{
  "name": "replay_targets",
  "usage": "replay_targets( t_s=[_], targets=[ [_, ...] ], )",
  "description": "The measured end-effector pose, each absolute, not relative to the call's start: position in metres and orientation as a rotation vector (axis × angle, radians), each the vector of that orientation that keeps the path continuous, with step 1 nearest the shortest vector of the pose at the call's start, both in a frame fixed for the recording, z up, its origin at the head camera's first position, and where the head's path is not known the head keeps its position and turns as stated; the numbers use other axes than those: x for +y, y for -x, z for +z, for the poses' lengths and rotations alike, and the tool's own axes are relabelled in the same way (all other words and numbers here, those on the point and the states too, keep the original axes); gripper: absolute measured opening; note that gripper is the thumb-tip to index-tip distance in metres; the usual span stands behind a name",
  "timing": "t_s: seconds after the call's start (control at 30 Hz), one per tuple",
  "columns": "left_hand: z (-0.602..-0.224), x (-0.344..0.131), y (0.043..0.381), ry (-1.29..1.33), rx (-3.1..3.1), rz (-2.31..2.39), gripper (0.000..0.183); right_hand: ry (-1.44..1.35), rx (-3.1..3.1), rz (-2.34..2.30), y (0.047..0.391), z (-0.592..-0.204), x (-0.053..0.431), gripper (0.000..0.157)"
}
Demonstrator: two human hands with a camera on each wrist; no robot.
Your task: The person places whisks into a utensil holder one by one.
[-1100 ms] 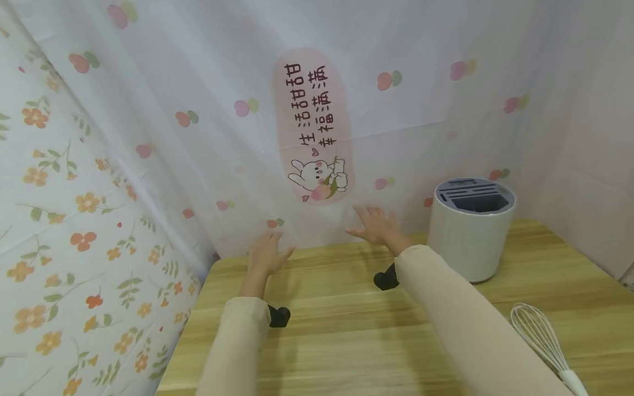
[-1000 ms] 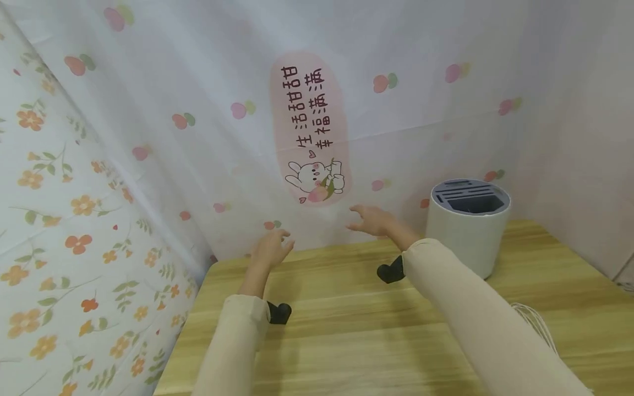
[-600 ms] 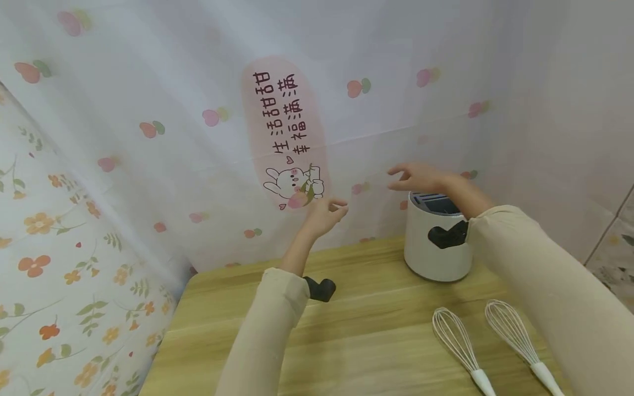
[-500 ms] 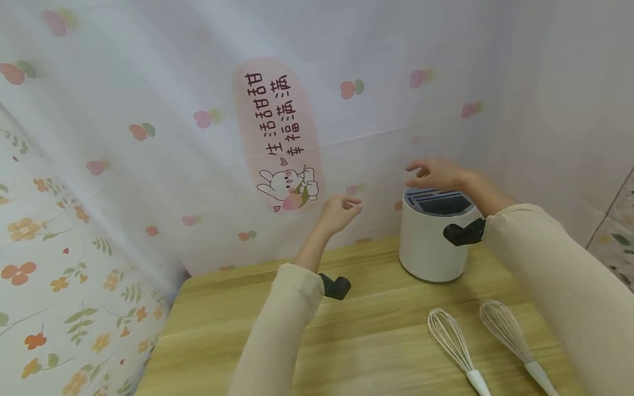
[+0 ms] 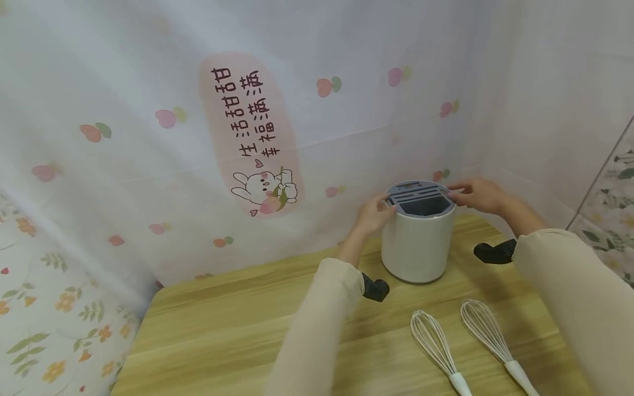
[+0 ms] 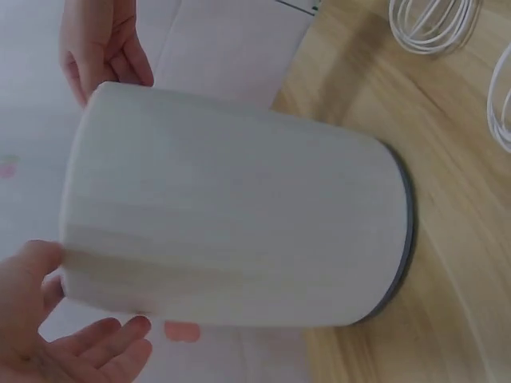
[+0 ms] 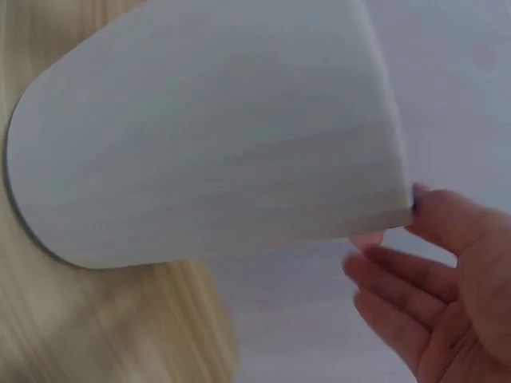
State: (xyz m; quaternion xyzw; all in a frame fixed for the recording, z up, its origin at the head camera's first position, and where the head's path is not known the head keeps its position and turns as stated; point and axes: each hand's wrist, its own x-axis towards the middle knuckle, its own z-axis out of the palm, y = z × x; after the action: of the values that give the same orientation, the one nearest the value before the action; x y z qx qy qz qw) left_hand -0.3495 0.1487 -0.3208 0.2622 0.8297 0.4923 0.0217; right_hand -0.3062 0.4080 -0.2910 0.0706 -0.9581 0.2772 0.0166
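Note:
A round white knife holder (image 5: 417,247) with a grey slotted top (image 5: 421,199) stands upright on the wooden table (image 5: 213,335). My left hand (image 5: 371,217) is at the left of its rim, thumb and index finger pinching the edge. On the opposite side my right hand (image 5: 477,196) holds the rim between thumb and index finger. In the left wrist view the remaining fingers (image 6: 120,355) of the left hand hang loose beside the white wall. The right wrist view shows the right thumb (image 7: 447,215) on the rim and other fingers off the wall.
Two whisks, a left one (image 5: 436,344) and a right one (image 5: 490,330), lie on the table in front of the holder, white handles towards me. A patterned curtain (image 5: 346,137) hangs close behind the table. Dark wrist mounts (image 5: 495,252) stick out at both sleeves.
Both hands have moved right and down onto the knife holder's rim, one at each side. The head view has turned right, bringing both whisks further into sight.

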Motion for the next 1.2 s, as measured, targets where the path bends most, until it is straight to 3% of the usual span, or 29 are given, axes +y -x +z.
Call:
replay_targets(
  t_s=[0.13, 0.43, 1.2],
  targets=[
    [-0.323, 0.146, 0.346, -0.814, 2.566, 1.567, 0.042, -0.182, -2.91, 1.088, 0.304, -0.295, 0.403, 0.053],
    [-0.328, 0.117, 0.343, -0.835, 2.511, 1.617, 0.043, -0.242, -2.862, 1.103, 0.287, -0.294, 0.376, 0.05],
    [-0.337, -0.03, 0.284, -0.809, 2.598, 1.648, 0.041, -0.637, -2.813, 0.942, 0.267, -0.311, 0.251, 0.045]
  ],
)
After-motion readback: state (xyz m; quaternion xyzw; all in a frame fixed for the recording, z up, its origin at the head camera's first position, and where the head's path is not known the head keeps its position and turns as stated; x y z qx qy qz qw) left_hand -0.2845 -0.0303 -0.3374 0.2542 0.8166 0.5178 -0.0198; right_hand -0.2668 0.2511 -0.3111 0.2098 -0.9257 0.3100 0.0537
